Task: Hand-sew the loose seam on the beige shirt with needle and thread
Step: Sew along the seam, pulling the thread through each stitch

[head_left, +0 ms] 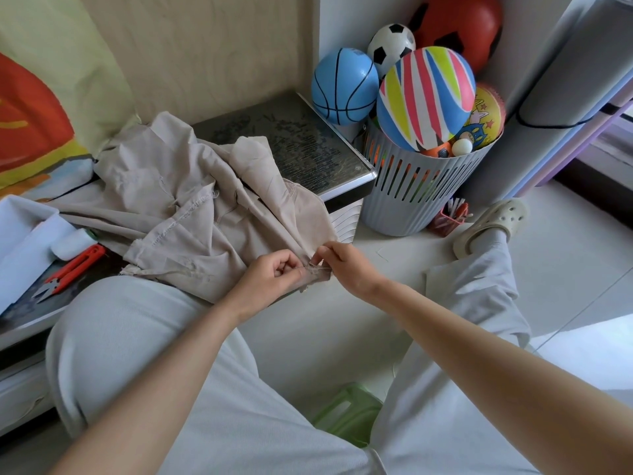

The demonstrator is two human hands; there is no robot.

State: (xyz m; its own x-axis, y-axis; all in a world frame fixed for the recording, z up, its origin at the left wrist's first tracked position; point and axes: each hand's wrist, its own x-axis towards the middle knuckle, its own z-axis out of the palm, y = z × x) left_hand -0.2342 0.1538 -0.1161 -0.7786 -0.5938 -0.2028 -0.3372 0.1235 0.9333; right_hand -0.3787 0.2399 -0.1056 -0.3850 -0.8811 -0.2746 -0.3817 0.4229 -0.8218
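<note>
The beige shirt (191,214) lies crumpled over the low dark table (301,145) and my left knee. My left hand (270,272) grips the shirt's frayed edge with curled fingers. My right hand (342,264) pinches at that same edge, thumb and forefinger together on the seam (317,269). The two hands nearly touch. A needle and thread are too small to make out between the fingers.
Red thread snips (73,265) and a white spool (73,243) lie on the table's left side beside a white box (24,234). A grey slatted basket (421,186) full of balls stands at the right. A green stool (349,416) sits below me on the floor.
</note>
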